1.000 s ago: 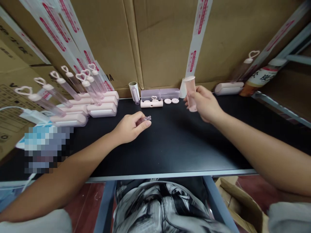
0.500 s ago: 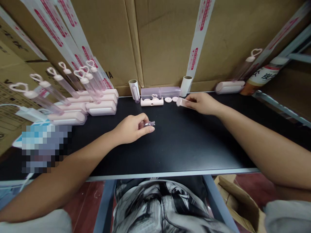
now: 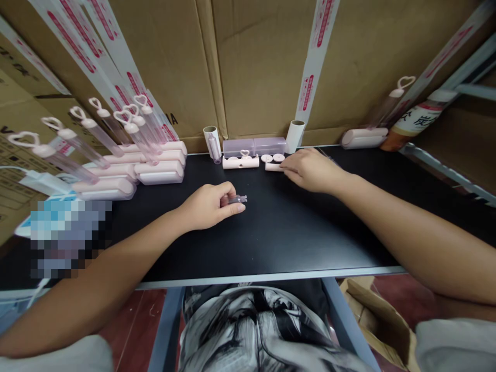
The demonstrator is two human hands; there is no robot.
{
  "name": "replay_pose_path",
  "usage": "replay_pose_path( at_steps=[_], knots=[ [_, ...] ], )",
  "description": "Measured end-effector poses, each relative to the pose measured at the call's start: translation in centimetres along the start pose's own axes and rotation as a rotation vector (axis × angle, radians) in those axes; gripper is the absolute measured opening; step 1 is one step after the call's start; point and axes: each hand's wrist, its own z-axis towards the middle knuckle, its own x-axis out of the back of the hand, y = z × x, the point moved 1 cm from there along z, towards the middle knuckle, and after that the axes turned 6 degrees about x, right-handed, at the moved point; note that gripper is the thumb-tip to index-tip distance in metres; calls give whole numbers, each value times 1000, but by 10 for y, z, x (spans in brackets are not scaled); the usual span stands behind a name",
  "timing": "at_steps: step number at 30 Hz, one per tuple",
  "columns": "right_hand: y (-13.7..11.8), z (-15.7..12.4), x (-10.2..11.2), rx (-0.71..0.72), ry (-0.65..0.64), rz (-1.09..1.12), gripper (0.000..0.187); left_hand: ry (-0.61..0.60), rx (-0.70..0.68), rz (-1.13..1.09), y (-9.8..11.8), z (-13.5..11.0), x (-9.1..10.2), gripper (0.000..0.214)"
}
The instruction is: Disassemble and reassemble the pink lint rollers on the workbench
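My left hand [image 3: 213, 205], low over the middle of the black table, is closed around a clear lilac plastic handle piece [image 3: 241, 199]; only its notched end sticks out past the fingers. Farther back, my right hand [image 3: 312, 169] pinches the right end of a pale pink lint roller shell [image 3: 273, 167], which looks level at the tabletop. Just behind that shell are two round pink end caps [image 3: 278, 157]. To its left lies a matching pink shell [image 3: 241, 163] with a small heart-shaped hook [image 3: 245, 153] by it. Lilac translucent covers [image 3: 253, 146] stand behind them.
White sticky rolls [image 3: 296, 135] stand upright at the back, one [image 3: 210, 138] with a clear handle leaning on it. Several assembled lint rollers [image 3: 159, 170] stand at left, another [image 3: 364, 138] at right beside a drink bottle [image 3: 416, 121]. Cardboard boxes [image 3: 256, 67] wall the back.
My right hand has lowered the pink shell and shifted it slightly left, from tilted to level in front of the end caps. My left hand keeps its hold on the clear piece.
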Motion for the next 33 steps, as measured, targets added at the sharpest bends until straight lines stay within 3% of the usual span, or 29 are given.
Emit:
replay_pose_path(
  at_steps=[7,13,17,21,27,33],
  knots=[
    [4,4,-25,-19,28,166,46,-7,11,-19,0,0,-1,42],
    [14,7,-34,-22,166,180,37,-15,17,-21,0,0,-1,42],
    [17,9,-39,-41,114,89,42,-25,25,-22,1,-1,-2,42],
    [20,17,-41,-15,162,10,40,-25,16,-21,0,0,-3,41],
    [21,26,-42,-1,26,30,35,-26,-2,-20,-2,0,-4,42],
    [24,28,-48,41,61,96,40,-34,-1,-6,-2,0,-4,40]
  ],
)
